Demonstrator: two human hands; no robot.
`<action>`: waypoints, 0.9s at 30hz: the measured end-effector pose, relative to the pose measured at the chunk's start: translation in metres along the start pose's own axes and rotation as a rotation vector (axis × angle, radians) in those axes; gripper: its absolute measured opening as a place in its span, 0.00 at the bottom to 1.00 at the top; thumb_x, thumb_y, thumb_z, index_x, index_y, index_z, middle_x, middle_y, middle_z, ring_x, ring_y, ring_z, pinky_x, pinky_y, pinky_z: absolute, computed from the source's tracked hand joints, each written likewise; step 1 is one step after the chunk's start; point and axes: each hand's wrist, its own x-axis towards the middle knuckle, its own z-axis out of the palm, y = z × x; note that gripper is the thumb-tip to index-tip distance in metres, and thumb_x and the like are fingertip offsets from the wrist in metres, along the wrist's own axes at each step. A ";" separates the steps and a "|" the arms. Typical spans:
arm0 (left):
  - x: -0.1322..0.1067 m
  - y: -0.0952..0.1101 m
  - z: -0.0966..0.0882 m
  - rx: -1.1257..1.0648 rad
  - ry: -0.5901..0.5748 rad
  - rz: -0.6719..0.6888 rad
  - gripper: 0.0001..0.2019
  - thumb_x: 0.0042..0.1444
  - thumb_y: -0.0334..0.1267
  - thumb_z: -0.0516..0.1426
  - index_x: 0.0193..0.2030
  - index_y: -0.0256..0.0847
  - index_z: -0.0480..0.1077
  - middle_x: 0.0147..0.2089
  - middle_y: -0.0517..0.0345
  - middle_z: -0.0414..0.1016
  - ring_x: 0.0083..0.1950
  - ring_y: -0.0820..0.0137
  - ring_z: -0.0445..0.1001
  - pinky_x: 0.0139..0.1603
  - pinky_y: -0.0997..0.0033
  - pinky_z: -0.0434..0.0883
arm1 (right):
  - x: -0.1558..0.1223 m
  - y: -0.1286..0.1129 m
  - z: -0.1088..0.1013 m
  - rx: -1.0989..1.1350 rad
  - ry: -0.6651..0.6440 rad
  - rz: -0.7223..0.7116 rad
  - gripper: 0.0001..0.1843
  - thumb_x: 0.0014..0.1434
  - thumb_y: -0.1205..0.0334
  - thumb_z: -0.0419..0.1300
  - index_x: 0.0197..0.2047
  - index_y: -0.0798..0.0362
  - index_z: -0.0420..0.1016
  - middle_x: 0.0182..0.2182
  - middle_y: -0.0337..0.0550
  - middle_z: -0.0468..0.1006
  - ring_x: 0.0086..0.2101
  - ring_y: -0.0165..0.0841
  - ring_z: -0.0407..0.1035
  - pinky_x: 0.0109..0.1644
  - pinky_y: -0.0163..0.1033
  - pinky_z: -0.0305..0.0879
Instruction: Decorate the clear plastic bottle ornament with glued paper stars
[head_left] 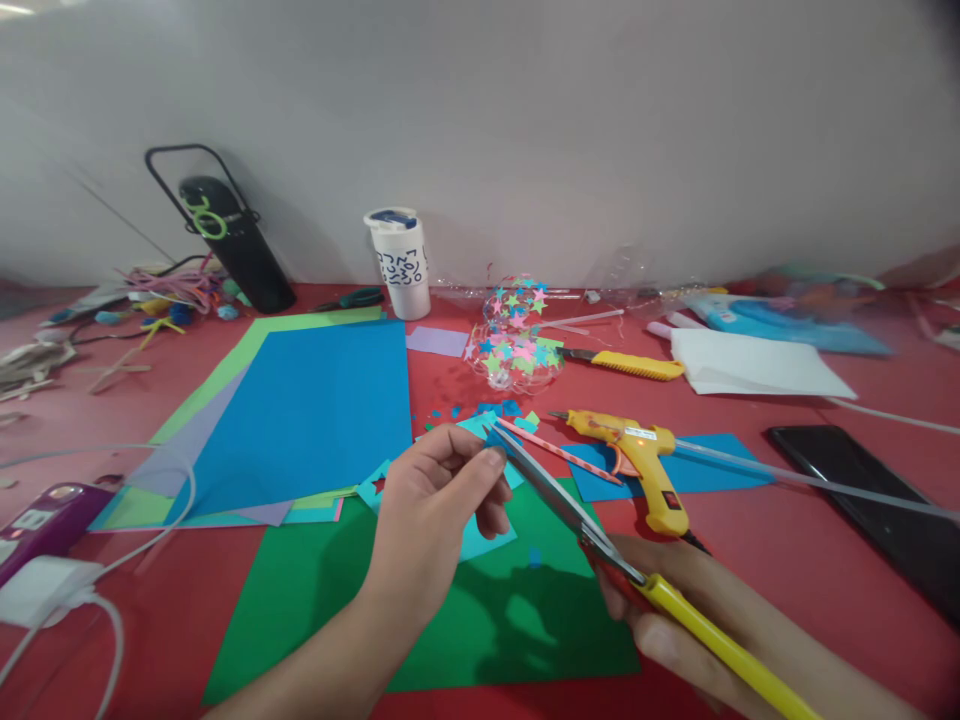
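Note:
My left hand (442, 490) pinches a small blue paper piece (496, 437) between thumb and fingertips; most of it is hidden. In my right hand (690, 590) are scissors (551, 490) with a yellow handle, their blade tips at the blue piece. Below both hands lies a green sheet (315, 620), with light-blue paper (491, 545) partly under my left hand. A strip of light-blue paper with a star-shaped hole (373, 487) shows beside my left wrist. Just beyond the blades are a pink striped stick (559, 452) and several blue scraps (510, 408).
A yellow glue gun (637, 460) with a clear glue stick lies right of the scissors, near a black phone (862, 510). Behind stand a star-filled clear ornament (517, 345), a white tumbler (401, 265) and a black bottle (236, 245). Coloured sheets (322, 420) lie left; a cutter (637, 365) lies beyond.

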 end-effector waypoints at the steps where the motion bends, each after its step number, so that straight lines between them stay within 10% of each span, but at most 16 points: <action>1: 0.000 0.000 0.000 0.002 -0.001 0.000 0.08 0.50 0.36 0.59 0.23 0.38 0.65 0.18 0.65 0.70 0.16 0.79 0.67 0.17 0.80 0.63 | 0.000 0.000 0.000 -0.001 0.005 -0.003 0.21 0.57 0.42 0.55 0.44 0.49 0.73 0.30 0.45 0.74 0.33 0.40 0.72 0.35 0.38 0.72; 27: 0.000 -0.002 0.001 -0.063 0.005 -0.008 0.08 0.51 0.34 0.59 0.25 0.38 0.64 0.18 0.66 0.70 0.16 0.79 0.67 0.17 0.81 0.63 | -0.002 0.002 0.004 0.009 0.082 0.054 0.26 0.54 0.41 0.57 0.47 0.53 0.72 0.39 0.51 0.78 0.38 0.43 0.74 0.39 0.40 0.73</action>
